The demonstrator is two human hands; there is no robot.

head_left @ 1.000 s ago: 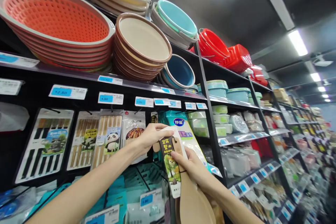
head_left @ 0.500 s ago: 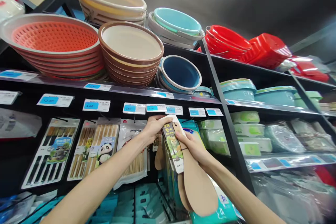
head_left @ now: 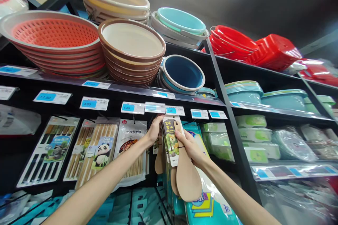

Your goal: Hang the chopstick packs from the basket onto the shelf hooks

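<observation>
A wooden rice paddle (head_left: pixel 188 179) hangs on a printed card (head_left: pixel 171 142) with a cartoon animal, under the price tags. My right hand (head_left: pixel 192 147) is closed around its handle from the right, thumb in front. My left hand (head_left: pixel 154 130) is at the card's upper left edge, fingers bunched together. Its fingertips are partly hidden by the card and tags, so what they pinch is unclear. Behind the front paddle, part of another paddle (head_left: pixel 174 181) shows. A further wooden paddle (head_left: pixel 159 161) hangs to the left, below my left hand.
Packs of chopsticks (head_left: pixel 101 151) and a bag of bamboo sticks (head_left: pixel 132 147) hang on the left. Teal packages (head_left: pixel 211 205) are below the paddles. Stacked basins (head_left: pixel 132 54) and red colanders (head_left: pixel 56 38) fill the shelf above. A black shelf upright (head_left: pixel 233 126) stands right of my hands.
The card and paddle have swung from tilted toward me to hanging nearly upright. My left hand has shifted off the card's top to its left edge. My right hand stays on the handle.
</observation>
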